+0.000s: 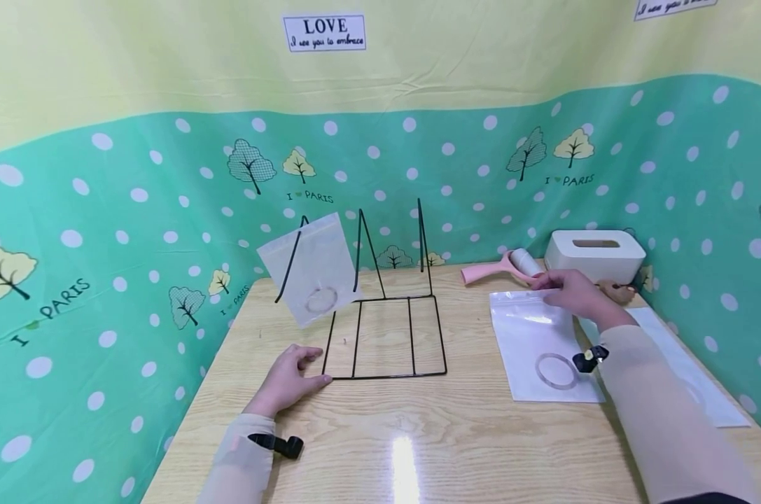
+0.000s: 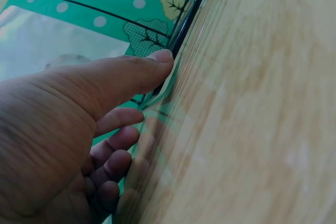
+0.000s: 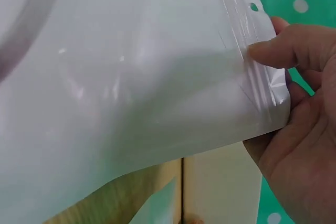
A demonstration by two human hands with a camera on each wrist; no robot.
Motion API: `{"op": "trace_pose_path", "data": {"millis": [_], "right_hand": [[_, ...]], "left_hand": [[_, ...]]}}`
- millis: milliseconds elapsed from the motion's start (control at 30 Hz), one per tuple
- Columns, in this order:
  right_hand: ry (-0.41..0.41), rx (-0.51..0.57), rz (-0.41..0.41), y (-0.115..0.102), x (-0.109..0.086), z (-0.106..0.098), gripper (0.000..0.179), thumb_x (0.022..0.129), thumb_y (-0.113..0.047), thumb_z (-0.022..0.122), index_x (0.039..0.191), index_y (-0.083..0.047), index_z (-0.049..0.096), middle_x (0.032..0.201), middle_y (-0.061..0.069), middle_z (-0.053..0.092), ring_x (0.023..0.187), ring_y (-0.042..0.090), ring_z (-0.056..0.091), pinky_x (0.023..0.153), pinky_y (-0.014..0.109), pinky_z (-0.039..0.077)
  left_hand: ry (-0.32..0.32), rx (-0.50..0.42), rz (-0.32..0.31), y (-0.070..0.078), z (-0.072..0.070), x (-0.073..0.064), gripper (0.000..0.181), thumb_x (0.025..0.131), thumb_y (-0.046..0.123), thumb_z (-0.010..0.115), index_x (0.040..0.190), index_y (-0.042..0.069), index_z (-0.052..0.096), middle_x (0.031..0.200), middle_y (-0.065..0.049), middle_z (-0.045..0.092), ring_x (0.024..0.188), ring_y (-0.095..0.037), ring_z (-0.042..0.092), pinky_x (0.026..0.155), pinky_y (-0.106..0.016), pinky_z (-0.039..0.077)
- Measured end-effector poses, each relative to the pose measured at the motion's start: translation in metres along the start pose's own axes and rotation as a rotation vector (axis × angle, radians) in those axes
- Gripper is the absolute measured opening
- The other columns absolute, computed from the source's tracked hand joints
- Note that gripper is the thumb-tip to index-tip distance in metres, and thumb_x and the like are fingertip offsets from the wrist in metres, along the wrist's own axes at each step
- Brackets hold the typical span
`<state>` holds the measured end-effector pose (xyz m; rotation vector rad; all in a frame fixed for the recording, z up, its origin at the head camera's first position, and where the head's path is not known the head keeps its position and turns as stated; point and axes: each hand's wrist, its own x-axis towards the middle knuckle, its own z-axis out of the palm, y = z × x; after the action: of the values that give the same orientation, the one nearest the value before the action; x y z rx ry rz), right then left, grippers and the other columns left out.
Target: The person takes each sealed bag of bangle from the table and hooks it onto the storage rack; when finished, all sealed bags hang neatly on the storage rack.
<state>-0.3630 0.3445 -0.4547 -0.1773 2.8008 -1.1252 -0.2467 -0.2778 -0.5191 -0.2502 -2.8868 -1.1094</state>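
Note:
My left hand is at the front left corner of a black wire rack. In the left wrist view its thumb lies against the front wire, with the other fingers bent beside the corner. A zip bag with a ring shape in it leans tilted in the rack's left slot. With thumb and fingers my right hand pinches the zip end of another zip bag, which holds a pinkish ring. The right wrist view shows the thumb on the zip strip.
Another zip bag lies partly under the right forearm. Behind the right hand are a white tissue box, a pink-handled lint roller and a brown object. A patterned curtain borders the wooden table.

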Motion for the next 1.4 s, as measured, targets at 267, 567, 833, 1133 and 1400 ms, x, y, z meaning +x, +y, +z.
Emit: {"op": "trace_pose_path", "data": {"millis": [267,567,833,1133,1400], "right_hand": [[0.024,0.035,0.022,-0.012,-0.009,0.0,0.037,0.099,-0.011,0.072,0.135,-0.008,0.067,0.133,0.019,0.062,0.123,0.041,0.054,0.104,0.066,0.044],[0.061,0.084,0.012,-0.016,-0.023,0.004,0.037,0.098,-0.037,0.076,0.123,-0.01,0.068,0.125,0.016,0.063,0.112,0.037,0.054,0.091,0.05,0.049],[0.099,0.106,-0.009,-0.014,-0.027,0.004,0.031,0.101,-0.035,0.072,0.118,-0.009,0.068,0.136,0.019,0.059,0.117,0.04,0.051,0.092,0.05,0.048],[0.106,0.104,-0.042,-0.021,-0.033,-0.001,0.025,0.107,-0.018,0.061,0.129,-0.006,0.065,0.138,0.022,0.057,0.124,0.042,0.05,0.096,0.056,0.047],[0.13,0.078,-0.119,-0.034,-0.044,-0.013,0.033,0.105,-0.021,0.066,0.135,-0.006,0.068,0.138,0.02,0.063,0.127,0.037,0.053,0.091,0.04,0.051]], "left_hand": [[-0.001,0.003,-0.004,-0.002,0.001,0.0,0.064,0.08,0.036,0.094,0.134,0.012,0.07,0.111,-0.002,0.061,0.099,-0.02,0.052,0.089,-0.041,0.045],[0.003,0.006,-0.003,-0.003,0.001,0.001,0.064,0.079,0.037,0.094,0.134,0.013,0.07,0.112,0.0,0.061,0.1,-0.02,0.053,0.09,-0.042,0.046],[-0.001,0.001,0.002,-0.003,0.001,0.0,0.063,0.079,0.037,0.094,0.132,0.012,0.071,0.112,0.0,0.062,0.1,-0.02,0.053,0.09,-0.042,0.046],[-0.006,-0.009,0.001,-0.003,-0.001,-0.001,0.062,0.079,0.037,0.094,0.132,0.014,0.072,0.114,0.001,0.062,0.101,-0.02,0.053,0.091,-0.043,0.046],[-0.007,-0.006,0.0,-0.003,0.0,-0.002,0.061,0.079,0.035,0.094,0.131,0.014,0.072,0.115,0.001,0.063,0.101,-0.02,0.054,0.092,-0.042,0.046]]}}
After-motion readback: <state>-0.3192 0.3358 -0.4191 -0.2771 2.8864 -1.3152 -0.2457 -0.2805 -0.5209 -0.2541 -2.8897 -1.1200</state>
